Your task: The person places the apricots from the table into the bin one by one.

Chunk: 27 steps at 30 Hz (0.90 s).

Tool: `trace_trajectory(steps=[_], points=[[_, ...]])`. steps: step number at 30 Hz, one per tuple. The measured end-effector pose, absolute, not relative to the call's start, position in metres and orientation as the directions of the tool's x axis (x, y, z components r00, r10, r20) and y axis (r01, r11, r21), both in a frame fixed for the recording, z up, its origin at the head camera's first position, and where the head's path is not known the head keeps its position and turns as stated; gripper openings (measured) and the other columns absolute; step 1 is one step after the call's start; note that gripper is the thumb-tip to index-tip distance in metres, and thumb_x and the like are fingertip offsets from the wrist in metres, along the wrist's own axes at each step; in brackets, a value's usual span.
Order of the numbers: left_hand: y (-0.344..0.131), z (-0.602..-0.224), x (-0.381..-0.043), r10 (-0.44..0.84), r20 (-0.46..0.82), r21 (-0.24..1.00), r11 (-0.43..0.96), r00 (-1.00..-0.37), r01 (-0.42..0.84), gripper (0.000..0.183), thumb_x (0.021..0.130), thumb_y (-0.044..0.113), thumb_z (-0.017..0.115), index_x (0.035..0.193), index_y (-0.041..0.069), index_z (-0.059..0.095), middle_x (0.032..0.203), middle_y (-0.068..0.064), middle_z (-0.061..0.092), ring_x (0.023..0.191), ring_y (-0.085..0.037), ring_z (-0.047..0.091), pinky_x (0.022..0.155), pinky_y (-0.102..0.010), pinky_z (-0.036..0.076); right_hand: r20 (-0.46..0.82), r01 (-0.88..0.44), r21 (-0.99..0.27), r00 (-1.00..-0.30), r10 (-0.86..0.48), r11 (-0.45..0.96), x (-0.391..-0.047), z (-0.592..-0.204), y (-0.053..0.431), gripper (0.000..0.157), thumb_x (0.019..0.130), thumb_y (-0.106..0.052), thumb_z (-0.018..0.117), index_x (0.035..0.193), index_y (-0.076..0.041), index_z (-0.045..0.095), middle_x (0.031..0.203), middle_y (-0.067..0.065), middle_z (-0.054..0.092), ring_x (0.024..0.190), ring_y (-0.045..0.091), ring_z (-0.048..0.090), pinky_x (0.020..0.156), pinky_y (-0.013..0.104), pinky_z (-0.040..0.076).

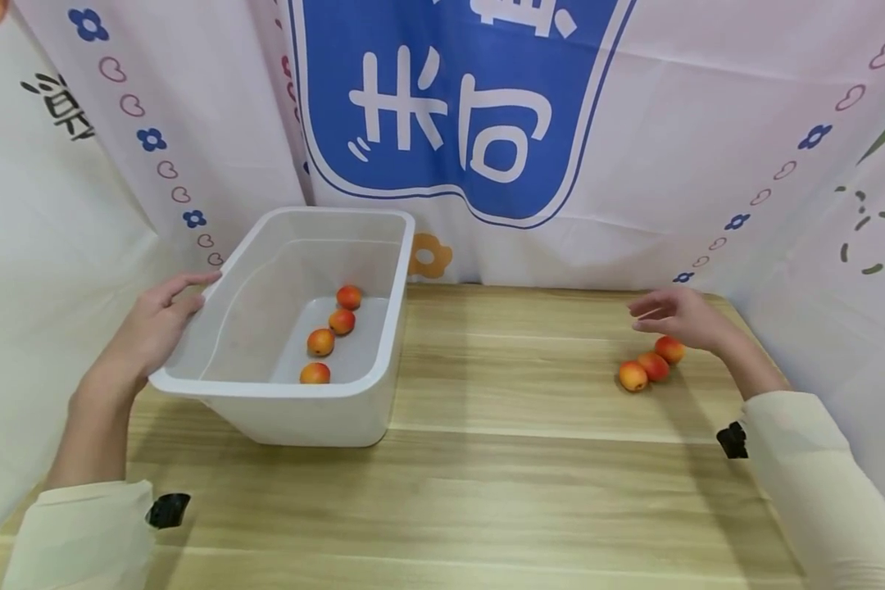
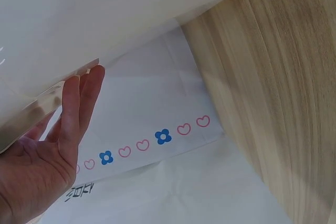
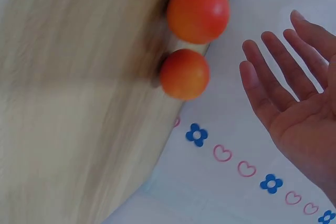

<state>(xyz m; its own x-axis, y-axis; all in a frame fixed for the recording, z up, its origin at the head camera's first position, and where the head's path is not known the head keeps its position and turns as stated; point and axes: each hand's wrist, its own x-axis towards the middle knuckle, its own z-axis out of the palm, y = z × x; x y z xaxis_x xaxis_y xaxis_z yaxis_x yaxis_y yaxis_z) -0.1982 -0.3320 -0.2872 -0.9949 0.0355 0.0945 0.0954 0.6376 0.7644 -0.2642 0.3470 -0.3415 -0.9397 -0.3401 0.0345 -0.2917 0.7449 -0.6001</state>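
In the head view, a white plastic bin (image 1: 394, 328) stands on the left of the table, with several small red-orange fruits that look like apricots (image 1: 320, 342) in a line on its floor. My left hand (image 1: 151, 324) touches the bin's left rim; its fingers run nearly straight against the underside in the left wrist view. On the right, my right hand (image 1: 682, 318) hovers beside and above three more of these fruits (image 1: 653, 366), lying in a diagonal row. Its fingers are loosely bent, with nothing in them. The right wrist view shows the palm (image 3: 310, 129) bare.
The wood-grain table (image 1: 487, 492) meets a white printed cloth (image 1: 671, 147) hanging at the back and sides. A large blue sign (image 1: 457, 106) with white characters is printed on the back cloth. A black wrist strap (image 1: 732, 441) shows at the right sleeve.
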Motion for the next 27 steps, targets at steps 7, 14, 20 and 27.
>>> trace_trajectory(steps=[7, 14, 20, 27], points=[[-0.332, -0.287, -0.198, 0.030, 0.098, 0.767, 0.635, -0.995, 0.095, 0.050, 0.112, 0.022, 0.033, 0.158, 0.004, 0.037, 0.142, -0.040, 0.044, 0.075, 0.002, 0.059, 0.059, -0.028, 0.057, 0.011, -0.259, -0.557, -0.952, -0.305, 0.789, -0.261, -0.349, 0.366, 0.038, 0.096, -0.005, 0.072, 0.125, 0.018, 0.063, 0.123, 0.036, 0.066, 0.109, 0.049, 0.067, 0.085, 0.039, 0.062], [-0.330, -0.288, -0.198, 0.029, 0.106, 0.770, 0.630, -0.994, 0.100, 0.050, 0.111, 0.020, 0.033, 0.157, 0.003, 0.038, 0.140, -0.041, 0.044, 0.076, 0.003, 0.058, 0.059, -0.026, 0.056, 0.048, -0.232, -0.443, -0.971, -0.235, 0.866, -0.261, -0.356, 0.384, 0.036, 0.094, -0.010, 0.074, 0.116, 0.016, 0.067, 0.109, 0.032, 0.071, 0.102, 0.049, 0.068, 0.085, 0.056, 0.057], [-0.331, -0.288, -0.198, 0.032, 0.113, 0.767, 0.633, -0.993, 0.108, 0.050, 0.111, 0.020, 0.034, 0.157, 0.003, 0.038, 0.140, -0.042, 0.044, 0.076, 0.004, 0.058, 0.059, -0.026, 0.056, -0.066, -0.093, -0.466, -0.988, -0.139, 0.880, -0.260, -0.358, 0.390, 0.044, 0.095, -0.020, 0.074, 0.115, 0.017, 0.065, 0.101, 0.028, 0.073, 0.079, 0.029, 0.069, 0.066, 0.038, 0.059], [-0.331, -0.287, -0.197, 0.038, 0.102, 0.771, 0.628, -0.994, 0.103, 0.051, 0.111, 0.020, 0.032, 0.158, 0.001, 0.035, 0.140, -0.043, 0.042, 0.076, 0.003, 0.059, 0.059, -0.027, 0.057, -0.255, 0.088, -0.481, -0.966, -0.043, 0.872, -0.256, -0.352, 0.387, 0.058, 0.097, -0.030, 0.072, 0.125, 0.018, 0.057, 0.100, 0.028, 0.068, 0.074, 0.024, 0.069, 0.065, 0.041, 0.063]])
